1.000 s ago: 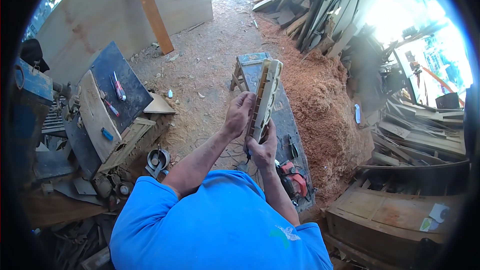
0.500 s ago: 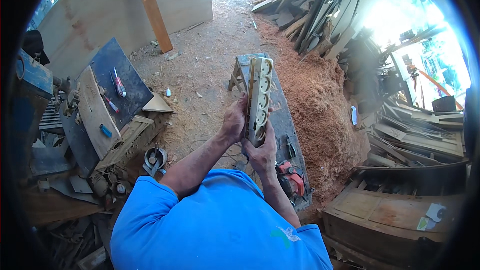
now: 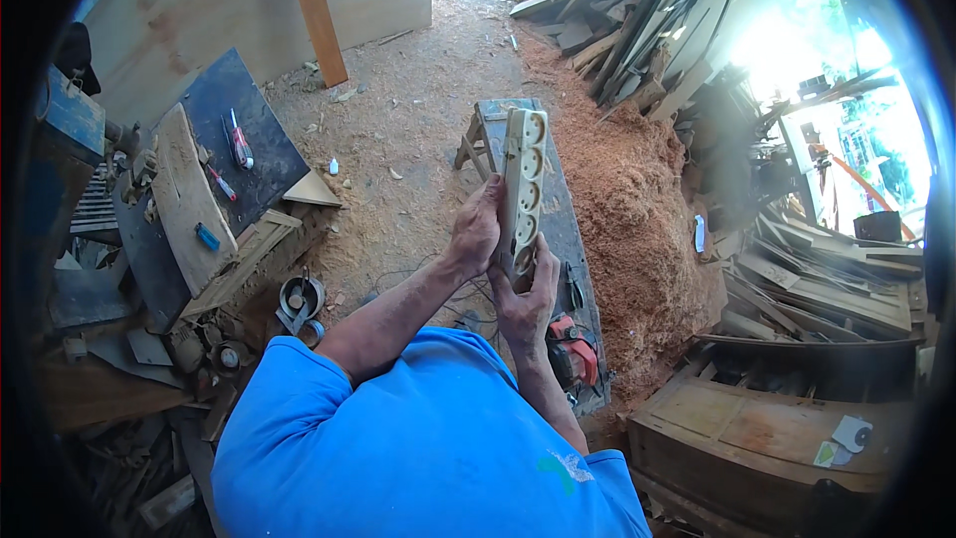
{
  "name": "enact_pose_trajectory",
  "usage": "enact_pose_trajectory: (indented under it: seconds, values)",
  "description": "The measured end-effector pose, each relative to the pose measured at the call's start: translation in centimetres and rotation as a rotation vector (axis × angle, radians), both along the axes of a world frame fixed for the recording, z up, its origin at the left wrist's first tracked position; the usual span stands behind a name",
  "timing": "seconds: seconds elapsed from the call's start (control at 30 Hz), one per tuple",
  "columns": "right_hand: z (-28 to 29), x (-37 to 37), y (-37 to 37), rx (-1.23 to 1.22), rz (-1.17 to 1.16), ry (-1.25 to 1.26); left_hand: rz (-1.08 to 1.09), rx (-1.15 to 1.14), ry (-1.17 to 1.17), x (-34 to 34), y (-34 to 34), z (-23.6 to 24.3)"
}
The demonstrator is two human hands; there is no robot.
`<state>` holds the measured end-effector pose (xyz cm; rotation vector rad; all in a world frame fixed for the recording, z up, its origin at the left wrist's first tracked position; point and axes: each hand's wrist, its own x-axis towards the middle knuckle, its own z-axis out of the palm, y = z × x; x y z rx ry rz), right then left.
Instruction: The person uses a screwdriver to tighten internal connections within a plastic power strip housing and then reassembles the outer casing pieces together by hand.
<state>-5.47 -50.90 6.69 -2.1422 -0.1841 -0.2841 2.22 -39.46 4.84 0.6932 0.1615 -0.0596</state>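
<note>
I hold a long off-white power strip [image 3: 525, 169] upright in front of me, its row of several round sockets facing up toward me. My left hand [image 3: 477, 234] grips its left side, thumb along the edge. My right hand [image 3: 528, 294] grips the lower end, fingers wrapped round the right side. Behind it stands a narrow, worn blue-grey bench [image 3: 568, 219]. A red power tool [image 3: 575, 349] lies on the bench just right of my right forearm, with a dark narrow tool [image 3: 575, 289] above it.
At left, a dark board [image 3: 264, 149] bears screwdrivers [image 3: 239, 144] and a plank [image 3: 184, 189] on a cluttered wooden stand. A large plywood panel [image 3: 219, 10] stands behind. Sawdust heaps [image 3: 637, 259] and stacked scrap boards [image 3: 637, 20] fill the right, with a wooden cabinet [image 3: 737, 428] lower right.
The power strip has turned from showing its side edge to showing its socket face, then shifted slightly. Both hands stayed on it; the surroundings moved a little in the view.
</note>
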Motion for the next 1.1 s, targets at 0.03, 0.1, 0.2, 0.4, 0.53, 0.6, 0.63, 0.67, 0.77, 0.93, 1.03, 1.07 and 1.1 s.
enact_pose_trajectory:
  seconds: [0.03, 0.1, 0.2, 0.4, 0.53, 0.6, 0.63, 0.67, 0.77, 0.93, 1.03, 1.07, 1.1]
  values:
    - [0.0, -0.1, 0.0, -0.004, 0.004, 0.002, -0.016, -0.012, 0.009, -0.1, 0.1, 0.0]
    - [-0.2, -0.1, 0.2, 0.025, 0.032, 0.005, -0.049, 0.043, -0.031, -0.2, 0.4, -0.2]
    - [0.3, -0.3, 0.5, 0.071, 0.033, 0.027, -0.066, 0.065, -0.052, -0.5, 0.5, 1.0]
    - [-1.0, -0.4, 0.6, -0.001, 0.046, -0.202, -0.023, 0.032, -0.083, -0.4, 0.5, 0.5]
    - [-0.7, -0.5, 0.7, 0.010, 0.055, -0.132, -0.047, 0.014, -0.070, -0.9, 0.5, 1.8]
    - [-0.4, -0.5, 0.9, 0.019, 0.052, -0.101, -0.072, 0.045, -0.082, -0.7, 0.9, 1.1]
    - [-0.4, -0.5, 0.9, 0.017, 0.053, -0.101, -0.098, 0.078, -0.094, -0.6, 1.0, 0.9]
    - [-0.6, -0.4, 0.9, 0.006, 0.058, -0.141, -0.098, 0.079, -0.095, -0.6, 1.1, 1.0]
    - [-0.7, -0.3, 0.9, 0.008, 0.071, -0.173, -0.109, 0.087, -0.126, -0.7, 1.1, 1.4]
    - [-0.8, 0.1, 0.7, 0.019, 0.099, -0.221, -0.136, 0.116, -0.131, -0.4, 1.3, 1.8]
    - [-0.3, 0.5, 0.2, -0.027, 0.078, -0.179, -0.188, 0.044, -0.151, 0.3, 1.0, 2.1]
    - [-0.2, 0.7, 0.0, -0.027, 0.075, -0.182, -0.191, 0.044, -0.155, 0.4, 1.0, 2.1]
    - [-0.1, 0.9, -0.2, -0.046, 0.083, -0.214, -0.198, 0.000, -0.196, 0.4, 1.1, 1.9]
